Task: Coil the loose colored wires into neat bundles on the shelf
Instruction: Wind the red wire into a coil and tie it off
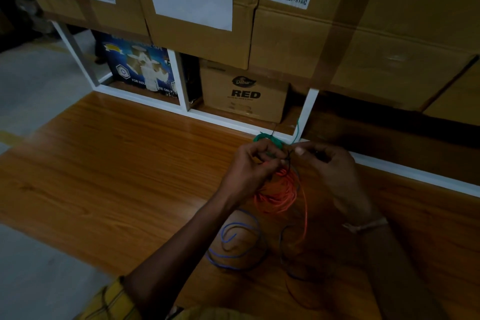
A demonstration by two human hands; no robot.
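Above the wooden shelf (117,169), my left hand (253,163) and my right hand (330,163) are raised close together. Both pinch a thin black wire (288,157) between their fingertips. A green wire bundle (267,139) lies just beyond the fingers, its loose end rising by the white frame. Beneath the hands an orange wire coil (279,196) rests on the shelf, one strand trailing toward me. A loose blue wire (233,247) curls in loops near my left forearm. Dark wire loops (288,265) lie beside it, hard to make out in the dim light.
A white shelf frame (306,109) runs along the back of the wood surface. Behind it stand a Dabur Red carton (244,91) and a blue printed box (140,67). Large cardboard cartons (298,34) are stacked above. Grey floor (31,86) lies to the left.
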